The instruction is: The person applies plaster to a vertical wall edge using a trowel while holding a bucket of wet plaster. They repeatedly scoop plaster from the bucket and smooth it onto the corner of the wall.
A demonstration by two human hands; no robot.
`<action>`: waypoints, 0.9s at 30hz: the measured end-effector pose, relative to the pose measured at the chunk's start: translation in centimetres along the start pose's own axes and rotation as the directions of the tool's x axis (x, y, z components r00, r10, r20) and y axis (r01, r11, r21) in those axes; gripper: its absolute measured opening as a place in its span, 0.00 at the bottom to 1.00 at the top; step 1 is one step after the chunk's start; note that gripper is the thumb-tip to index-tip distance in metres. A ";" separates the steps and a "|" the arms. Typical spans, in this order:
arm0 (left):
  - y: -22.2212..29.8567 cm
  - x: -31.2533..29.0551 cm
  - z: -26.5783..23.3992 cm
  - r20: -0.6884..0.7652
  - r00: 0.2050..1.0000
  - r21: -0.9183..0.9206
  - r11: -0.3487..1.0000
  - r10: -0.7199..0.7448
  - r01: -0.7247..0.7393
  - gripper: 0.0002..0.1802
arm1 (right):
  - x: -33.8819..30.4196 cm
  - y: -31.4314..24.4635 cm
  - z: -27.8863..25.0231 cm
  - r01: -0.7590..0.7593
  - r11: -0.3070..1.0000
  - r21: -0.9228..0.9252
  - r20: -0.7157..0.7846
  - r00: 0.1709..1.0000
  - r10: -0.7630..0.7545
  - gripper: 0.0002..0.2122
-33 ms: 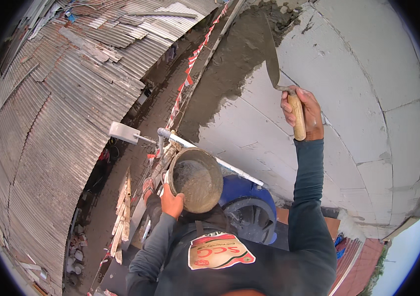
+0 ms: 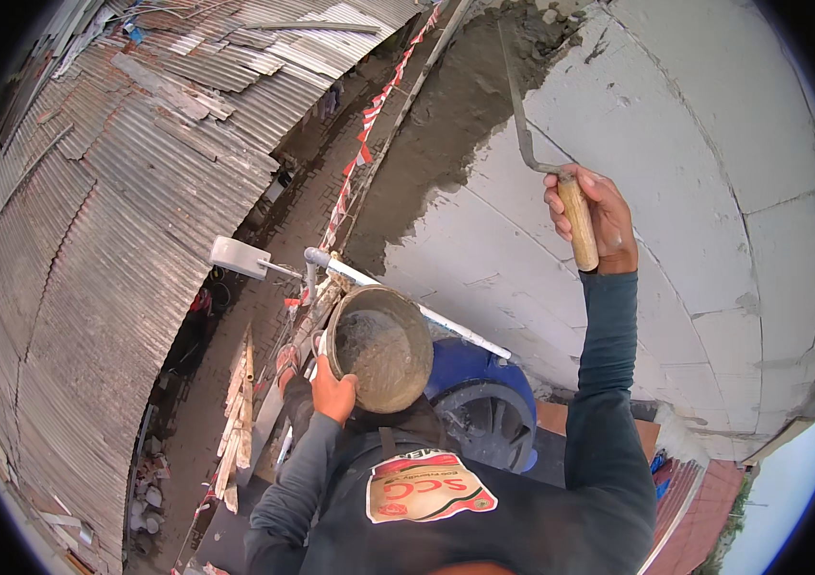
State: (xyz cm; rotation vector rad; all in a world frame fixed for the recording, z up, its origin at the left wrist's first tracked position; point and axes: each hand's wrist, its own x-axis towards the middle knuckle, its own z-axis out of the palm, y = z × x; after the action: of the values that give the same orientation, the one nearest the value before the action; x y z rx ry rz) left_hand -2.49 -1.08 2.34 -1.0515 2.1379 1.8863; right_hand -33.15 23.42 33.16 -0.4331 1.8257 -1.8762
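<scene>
I see right hand (image 2: 591, 213) closed tight around wooden trowel handle (image 2: 578, 222), blade (image 2: 515, 86) edge-on against wet grey plaster (image 2: 446, 134) on the block wall (image 2: 714, 192). Left hand (image 2: 333, 391) grips rim of mortar pan (image 2: 378, 347), held at chest. Red-white patch (image 2: 429, 487) on dark shirt; red-white tape (image 2: 369, 125) below.

1. One plastering trowel (image 2: 532, 115) with a wooden handle, gripped by the right hand (image 2: 591, 216).
2. One round metal pan of wet mortar (image 2: 378, 347), its rim held by the left hand (image 2: 333, 393).
3. One blue drum (image 2: 484, 402).
4. One white pipe (image 2: 398, 292).
5. One red-and-white barrier tape (image 2: 369, 120).
6. Two hands in all.
7. One block wall (image 2: 695, 192), partly plastered.
8. One expanse of corrugated metal roofing (image 2: 110, 240); separate sheets cannot be counted.
</scene>
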 end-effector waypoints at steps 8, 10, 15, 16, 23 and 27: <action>-1.1 0.8 0.8 -0.068 0.994 -0.032 0.996 0.082 -0.084 0.25 | 2.0 4.2 3.3 0.016 0.219 -0.976 0.022 0.999 0.026 0.13; -0.1 0.3 0.1 -0.057 0.997 -0.046 0.997 0.057 -0.060 0.25 | 3.6 5.6 3.7 0.093 0.036 -0.995 0.091 0.995 -0.051 0.14; -1.8 0.5 0.4 -0.109 0.991 -0.021 0.996 0.084 -0.086 0.26 | 5.7 1.5 5.1 -0.023 0.008 -1.000 -0.023 0.999 -0.025 0.13; -1.7 0.7 0.4 -0.111 0.990 0.001 0.996 0.089 -0.090 0.27 | 5.5 0.6 5.1 -0.011 0.012 -1.000 -0.011 0.999 -0.043 0.13; -0.6 0.7 -0.3 0.005 0.999 0.045 0.998 0.035 -0.035 0.35 | 3.4 -7.1 6.3 -0.175 0.266 -0.948 -0.182 0.983 -0.004 0.11; -0.5 1.0 0.3 -0.028 0.993 0.035 0.993 0.115 -0.114 0.31 | 1.6 -9.5 5.3 -0.155 0.405 -0.901 -0.214 0.971 -0.103 0.14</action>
State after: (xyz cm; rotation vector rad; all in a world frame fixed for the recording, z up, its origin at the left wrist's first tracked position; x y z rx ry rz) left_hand -3.09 -1.24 1.37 -0.9769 2.2838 1.8870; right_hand -32.81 18.01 42.75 -0.5236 2.9289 -0.6721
